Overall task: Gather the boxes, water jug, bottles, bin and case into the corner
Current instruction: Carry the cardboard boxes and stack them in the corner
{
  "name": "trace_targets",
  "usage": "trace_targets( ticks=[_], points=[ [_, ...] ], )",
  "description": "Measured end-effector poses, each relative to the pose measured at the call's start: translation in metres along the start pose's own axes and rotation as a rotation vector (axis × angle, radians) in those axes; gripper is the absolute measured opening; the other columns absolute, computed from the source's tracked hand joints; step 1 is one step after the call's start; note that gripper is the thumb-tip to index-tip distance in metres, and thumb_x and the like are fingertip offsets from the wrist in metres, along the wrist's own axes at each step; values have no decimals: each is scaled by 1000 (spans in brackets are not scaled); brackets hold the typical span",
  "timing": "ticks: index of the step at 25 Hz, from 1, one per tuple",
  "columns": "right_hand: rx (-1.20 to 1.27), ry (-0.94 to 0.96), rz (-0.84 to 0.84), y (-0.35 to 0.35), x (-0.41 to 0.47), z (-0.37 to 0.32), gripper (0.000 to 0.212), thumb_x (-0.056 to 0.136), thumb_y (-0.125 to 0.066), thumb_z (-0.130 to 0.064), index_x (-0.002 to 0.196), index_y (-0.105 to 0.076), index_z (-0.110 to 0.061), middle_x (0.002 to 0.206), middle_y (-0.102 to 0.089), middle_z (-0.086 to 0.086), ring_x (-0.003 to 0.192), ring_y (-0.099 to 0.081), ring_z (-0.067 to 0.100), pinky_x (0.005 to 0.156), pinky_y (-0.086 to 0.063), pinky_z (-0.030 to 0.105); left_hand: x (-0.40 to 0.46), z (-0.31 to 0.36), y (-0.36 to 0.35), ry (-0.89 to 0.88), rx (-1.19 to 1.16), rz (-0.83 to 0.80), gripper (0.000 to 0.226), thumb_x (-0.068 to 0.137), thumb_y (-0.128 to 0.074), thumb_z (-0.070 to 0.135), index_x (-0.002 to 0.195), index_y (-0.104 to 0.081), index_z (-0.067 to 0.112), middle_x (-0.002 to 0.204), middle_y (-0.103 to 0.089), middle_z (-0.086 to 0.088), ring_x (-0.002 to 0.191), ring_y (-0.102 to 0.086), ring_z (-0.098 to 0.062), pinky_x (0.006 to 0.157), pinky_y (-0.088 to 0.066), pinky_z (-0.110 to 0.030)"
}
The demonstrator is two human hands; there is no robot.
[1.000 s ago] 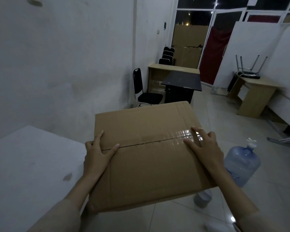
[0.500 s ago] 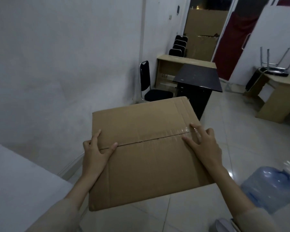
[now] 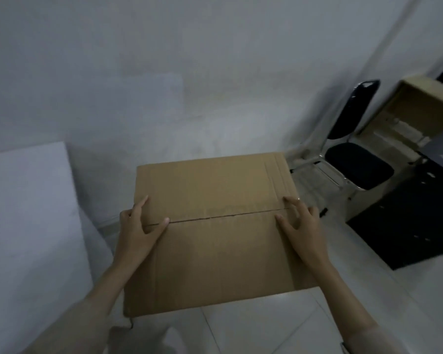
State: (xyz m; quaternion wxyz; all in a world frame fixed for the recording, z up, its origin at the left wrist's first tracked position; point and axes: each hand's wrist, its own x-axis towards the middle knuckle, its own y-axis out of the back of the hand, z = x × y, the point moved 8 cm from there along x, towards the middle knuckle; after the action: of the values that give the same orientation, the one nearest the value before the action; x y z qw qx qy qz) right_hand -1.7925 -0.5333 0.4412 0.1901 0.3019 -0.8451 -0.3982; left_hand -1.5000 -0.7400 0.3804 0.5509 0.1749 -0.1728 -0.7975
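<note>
A large brown cardboard box (image 3: 215, 236) fills the middle of the view, its top flaps closed along a centre seam. I hold it off the floor with both hands. My left hand (image 3: 138, 231) clasps its left edge, thumb on top at the seam. My right hand (image 3: 302, 228) clasps the right edge, fingers spread over the top. The box hangs in front of a white wall, above pale floor tiles. The water jug, bottles, bin and case are out of view.
A white slab or table surface (image 3: 28, 213) stands at the left against the wall. At the right are a black chair (image 3: 356, 164) with metal legs, a black desk (image 3: 420, 221) and a light wooden desk (image 3: 420, 108) behind it.
My view has swung left and down toward the wall. The box stays held in both hands. The water jug has left the frame, and the chair and desks have shifted to the right edge.
</note>
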Motion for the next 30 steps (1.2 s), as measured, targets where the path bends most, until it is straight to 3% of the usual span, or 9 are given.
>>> trace_targets(
  ticks=[7, 13, 18, 21, 25, 28, 30],
  points=[
    [65, -36, -251, -155, 104, 18, 45, 86, -57, -37, 127, -40, -36, 107, -39, 3, 74, -51, 9, 56, -38, 16, 88, -102, -17, 216, 49, 74, 72, 80, -65, 34, 141, -26, 34, 145, -27, -11, 129, -37, -30, 104, -36, -48],
    [39, -80, -434, -320, 156, 76, 48, 85, -59, -32, 128, -38, -37, 112, -37, 3, 74, -50, 7, 56, -38, 15, 137, -251, -72, 448, -18, 165, 70, 77, -70, 11, 136, -35, 23, 143, -35, -11, 131, -36, -29, 105, -36, -43],
    [60, -72, -587, -466, 182, 123, 54, 84, -62, -24, 132, -37, -29, 114, -34, 4, 74, -42, -1, 72, -45, 29, 170, -367, -113, 577, -6, 206, 77, 75, -71, 8, 139, -30, 20, 148, -29, -7, 134, -30, -25, 104, -30, -35],
    [74, -48, -702, -538, 185, 144, 56, 84, -61, -18, 133, -37, -27, 117, -36, 7, 80, -47, 8, 80, -47, 33, 185, -430, -122, 609, 98, 208, 83, 72, -75, 11, 140, -29, 22, 149, -28, -9, 135, -29, -28, 107, -29, -41],
    [76, -44, -831, -598, 183, 161, 59, 84, -61, -15, 135, -34, -30, 134, -36, 12, 102, -42, 16, 83, -40, 27, 200, -477, -132, 606, 130, 161, 88, 72, -74, 8, 142, -24, 23, 151, -22, -8, 137, -24, -26, 109, -26, -42],
    [49, -5, -912, -621, 185, 161, 62, 84, -59, -10, 136, -32, -29, 139, -32, 14, 98, -39, 13, 79, -40, 21, 216, -497, -134, 563, 164, 93, 85, 74, -72, 5, 142, -25, 21, 151, -21, -9, 138, -23, -27, 110, -24, -40],
    [19, 10, -959, -628, 189, 158, 62, 84, -57, -8, 137, -31, -27, 141, -30, 15, 88, -40, 10, 80, -38, 24, 224, -504, -132, 580, 201, 65, 77, 76, -69, 6, 141, -29, 21, 150, -23, -11, 137, -25, -29, 111, -25, -43]
  ],
)
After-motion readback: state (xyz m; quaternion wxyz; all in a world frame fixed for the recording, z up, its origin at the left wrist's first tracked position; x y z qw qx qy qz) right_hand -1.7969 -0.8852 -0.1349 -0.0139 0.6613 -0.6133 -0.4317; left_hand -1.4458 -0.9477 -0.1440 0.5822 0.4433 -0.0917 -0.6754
